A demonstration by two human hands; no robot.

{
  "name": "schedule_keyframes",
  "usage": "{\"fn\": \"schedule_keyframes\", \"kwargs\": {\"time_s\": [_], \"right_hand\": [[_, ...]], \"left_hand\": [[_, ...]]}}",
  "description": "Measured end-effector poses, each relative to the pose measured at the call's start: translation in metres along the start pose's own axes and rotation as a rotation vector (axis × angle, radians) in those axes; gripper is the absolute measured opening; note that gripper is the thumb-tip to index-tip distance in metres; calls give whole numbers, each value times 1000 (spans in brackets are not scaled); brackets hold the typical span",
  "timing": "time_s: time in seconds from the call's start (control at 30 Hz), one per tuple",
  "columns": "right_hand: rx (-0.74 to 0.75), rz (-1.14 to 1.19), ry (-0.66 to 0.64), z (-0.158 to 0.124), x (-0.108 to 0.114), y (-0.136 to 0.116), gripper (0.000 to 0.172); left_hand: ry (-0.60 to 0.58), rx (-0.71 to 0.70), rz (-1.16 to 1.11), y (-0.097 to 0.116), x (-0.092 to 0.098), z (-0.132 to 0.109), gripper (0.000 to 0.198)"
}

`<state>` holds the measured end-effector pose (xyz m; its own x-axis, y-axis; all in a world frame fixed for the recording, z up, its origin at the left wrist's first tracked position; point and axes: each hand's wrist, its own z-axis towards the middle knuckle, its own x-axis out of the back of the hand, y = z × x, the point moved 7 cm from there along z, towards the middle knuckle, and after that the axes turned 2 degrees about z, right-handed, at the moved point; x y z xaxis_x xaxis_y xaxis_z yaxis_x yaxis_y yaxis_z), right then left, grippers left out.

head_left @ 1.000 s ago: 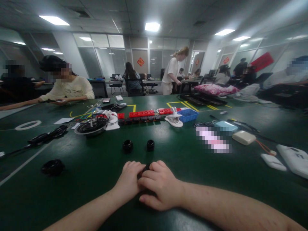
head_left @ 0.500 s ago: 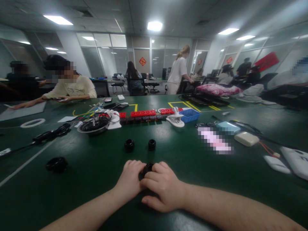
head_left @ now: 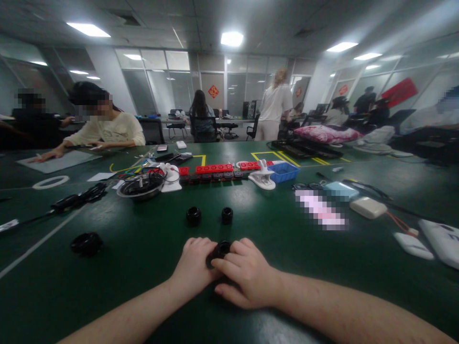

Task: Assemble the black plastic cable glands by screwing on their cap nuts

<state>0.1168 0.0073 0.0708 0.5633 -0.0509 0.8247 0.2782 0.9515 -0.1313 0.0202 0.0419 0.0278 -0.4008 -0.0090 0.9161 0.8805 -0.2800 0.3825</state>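
Note:
Low in the middle of the view, my left hand [head_left: 196, 260] and my right hand [head_left: 247, 274] close on a glossy black ring-shaped piece [head_left: 223, 247] with a hollow centre. The left fingers wrap its left side. On its right side the right fingers are curled, the thumb lower and apart from it. Its underside is hidden behind the hands. Two similar black pieces stand beyond: one on the left [head_left: 193, 216], a narrower one on the right [head_left: 227, 215]. A larger black piece [head_left: 86, 244] lies farther left. I cannot make out the exact kind.
Across the green table [head_left: 294, 291] runs a row of red and black blocks [head_left: 214, 169]. Near it are a metal bowl of cables [head_left: 122, 195], a white clamp [head_left: 262, 179] and a blue bin [head_left: 285, 173]. A white case [head_left: 368, 207] lies right. A person [head_left: 114, 128] sits far left.
My right hand's fingers have shifted slightly around the black piece, and more of its ring now shows. The other black pieces stay put. The standing person in the background has turned and moved right.

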Motion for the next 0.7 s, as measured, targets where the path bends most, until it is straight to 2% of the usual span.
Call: {"fn": "schedule_keyframes", "kwargs": {"time_s": [0.17, 0.47, 0.7], "right_hand": [[-34, -13, -14, 0, 2, 6, 34], [-131, -25, -37, -2, -3, 24, 38], [-218, -16, -75, -2, -5, 35, 41]], "left_hand": [[6, -8, -12, 0, 0, 1, 8], [-4, -11, -8, -4, -3, 2, 20], [-9, -40, 2, -2, -3, 2, 20]]}}
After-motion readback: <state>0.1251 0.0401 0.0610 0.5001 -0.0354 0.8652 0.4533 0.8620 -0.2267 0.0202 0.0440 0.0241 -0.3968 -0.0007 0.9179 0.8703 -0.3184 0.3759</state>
